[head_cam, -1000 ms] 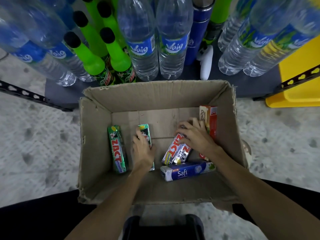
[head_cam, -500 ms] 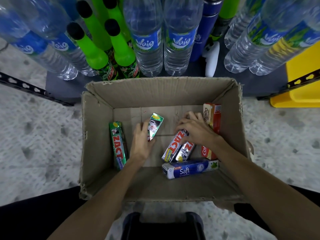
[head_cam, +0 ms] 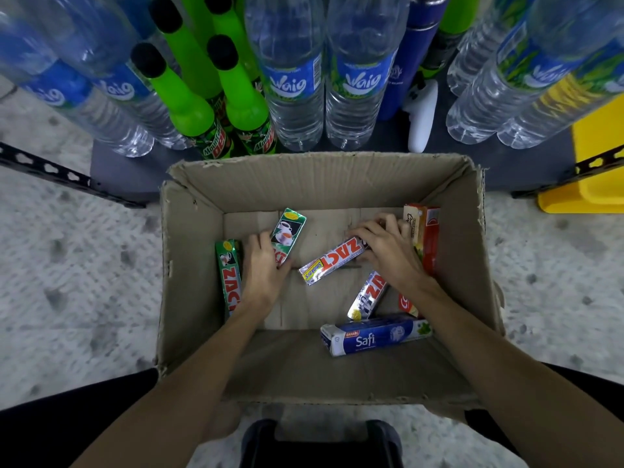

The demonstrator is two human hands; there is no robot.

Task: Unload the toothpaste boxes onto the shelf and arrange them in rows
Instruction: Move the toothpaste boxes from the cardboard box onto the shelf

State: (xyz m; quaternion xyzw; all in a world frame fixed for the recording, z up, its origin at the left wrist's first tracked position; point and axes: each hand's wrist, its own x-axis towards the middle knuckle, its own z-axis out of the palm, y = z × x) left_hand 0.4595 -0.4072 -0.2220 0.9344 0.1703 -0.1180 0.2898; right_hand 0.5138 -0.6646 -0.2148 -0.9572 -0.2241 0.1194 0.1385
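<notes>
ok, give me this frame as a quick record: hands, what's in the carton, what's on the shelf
left hand: grips green Zact box, tilted up
right hand: grips silver Zact box
carton: open, on the floor before the shelf
lying in carton: second green Zact box by the left wall, second silver Zact box, Safi box, red box by the right wall
shelf: water bottles, green bottles; no toothpaste seen
</notes>
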